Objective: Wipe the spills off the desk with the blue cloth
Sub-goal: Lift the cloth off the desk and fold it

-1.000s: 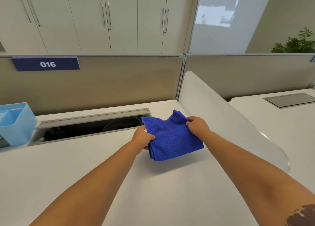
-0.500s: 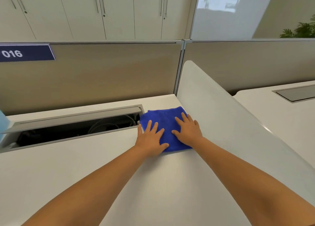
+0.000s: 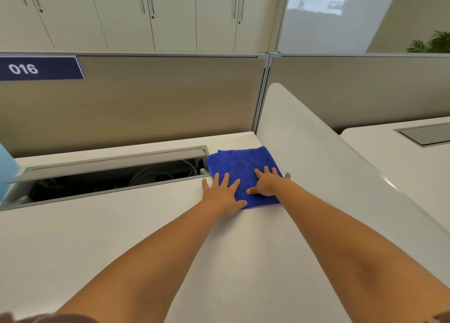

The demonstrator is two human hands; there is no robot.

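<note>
Head cam view: both my hands are flat on the blue cloth (image 3: pixel 239 165), which is folded into a rough square in the far right corner of the white desk (image 3: pixel 121 237). My left hand (image 3: pixel 222 192) sits on the cloth's near left edge, fingers spread wide, with the pinky off the fabric and on the bare desk. My right hand (image 3: pixel 266 182) is on the near right part, fingers also splayed, palm pressing down, not gripping anything. The cloth is just beside the right end of the open cable tray (image 3: pixel 109 174), touching or nearly touching its grey frame, and its right edge runs along the white side divider (image 3: pixel 316 157). Behind it is the beige partition (image 3: pixel 146 103) with the navy 016 sign (image 3: pixel 40 68). I can't make out any spills from here.
</note>
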